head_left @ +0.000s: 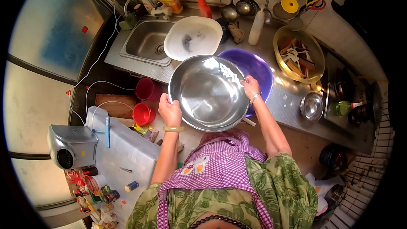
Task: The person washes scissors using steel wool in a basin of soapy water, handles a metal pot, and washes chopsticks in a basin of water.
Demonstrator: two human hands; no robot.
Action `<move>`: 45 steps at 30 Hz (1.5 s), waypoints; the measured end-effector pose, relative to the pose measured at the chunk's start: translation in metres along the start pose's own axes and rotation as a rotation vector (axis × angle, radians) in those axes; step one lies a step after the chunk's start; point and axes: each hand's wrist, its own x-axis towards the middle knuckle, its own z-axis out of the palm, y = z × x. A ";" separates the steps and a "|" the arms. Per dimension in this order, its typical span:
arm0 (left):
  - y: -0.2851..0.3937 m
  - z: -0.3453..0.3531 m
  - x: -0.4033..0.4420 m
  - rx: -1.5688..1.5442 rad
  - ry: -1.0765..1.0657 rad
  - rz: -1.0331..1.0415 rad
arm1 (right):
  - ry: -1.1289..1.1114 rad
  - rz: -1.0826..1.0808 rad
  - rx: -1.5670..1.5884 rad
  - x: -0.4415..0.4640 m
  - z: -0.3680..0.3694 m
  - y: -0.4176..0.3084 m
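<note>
1. The left hand (169,108) and right hand (251,87) grip opposite sides of the steel basin's (205,95) rim; even, firm pressure steadies it.
2. I see it before the apron (227,154), near the purple basin (262,74); avoid knocking them.

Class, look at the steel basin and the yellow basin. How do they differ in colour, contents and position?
Colour: the steel basin is shiny silver; the yellow basin is translucent yellow.
Contents: the steel basin looks empty; the yellow basin holds a jumble of utensils.
Position: the left hand and right hand hold the steel basin; the yellow basin rests on the counter.
Both are round and open-topped.
</note>
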 end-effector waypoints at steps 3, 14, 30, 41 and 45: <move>0.005 -0.002 0.002 0.010 -0.007 -0.001 | -0.005 -0.003 0.004 0.000 0.001 0.002; 0.026 -0.009 0.014 0.088 -0.048 0.008 | -0.091 0.025 0.161 0.006 0.019 0.031; 0.055 0.001 0.028 0.165 -0.132 0.090 | -0.178 0.228 0.311 0.008 0.021 0.045; 0.118 0.012 0.051 0.196 -0.269 0.181 | -0.352 0.364 0.399 0.001 0.029 0.045; 0.147 0.024 0.059 0.239 -0.312 0.354 | -0.471 0.498 0.472 -0.011 0.024 0.026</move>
